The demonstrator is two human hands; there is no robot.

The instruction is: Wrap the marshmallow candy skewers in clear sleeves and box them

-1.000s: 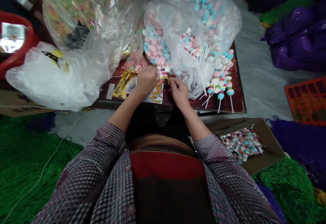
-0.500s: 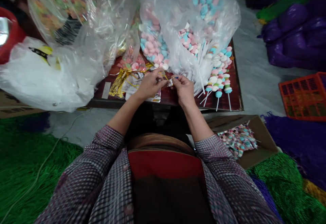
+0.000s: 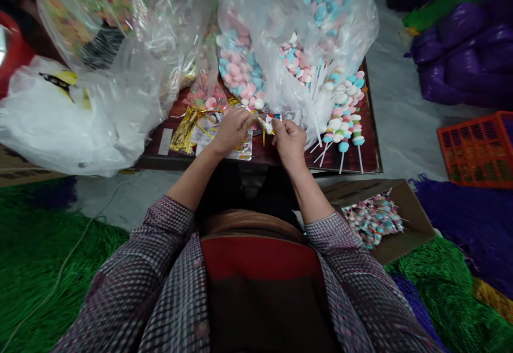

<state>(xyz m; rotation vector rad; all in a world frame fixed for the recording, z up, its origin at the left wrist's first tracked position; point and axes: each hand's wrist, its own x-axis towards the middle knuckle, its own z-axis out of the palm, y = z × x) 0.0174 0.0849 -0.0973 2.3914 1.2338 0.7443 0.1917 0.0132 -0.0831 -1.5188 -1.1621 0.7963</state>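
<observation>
My left hand (image 3: 233, 131) pinches the left end of a small printed wrapper (image 3: 269, 123) just above the table's front edge. My right hand (image 3: 289, 140) has its fingers closed on the wrapper's right side. A gold strip hangs below the wrapper between the hands. Left of my left hand lie gold twist ties (image 3: 185, 131) and flat clear bags (image 3: 240, 152). To the right of my right hand, marshmallow skewers (image 3: 343, 120) on white sticks lie side by side. What is inside the wrapper is too small to tell.
Large clear bags of marshmallows (image 3: 240, 64) and gummy candy (image 3: 88, 0) cover the table's back. A white plastic bag (image 3: 72, 128) lies at left. On the floor at right are a cardboard box (image 3: 417, 230) of wrapped candy and an orange crate (image 3: 473, 152).
Both hands have drawn slightly apart, my left hand a little to the left. More of the printed wrapper and the hanging gold strip now show between them.
</observation>
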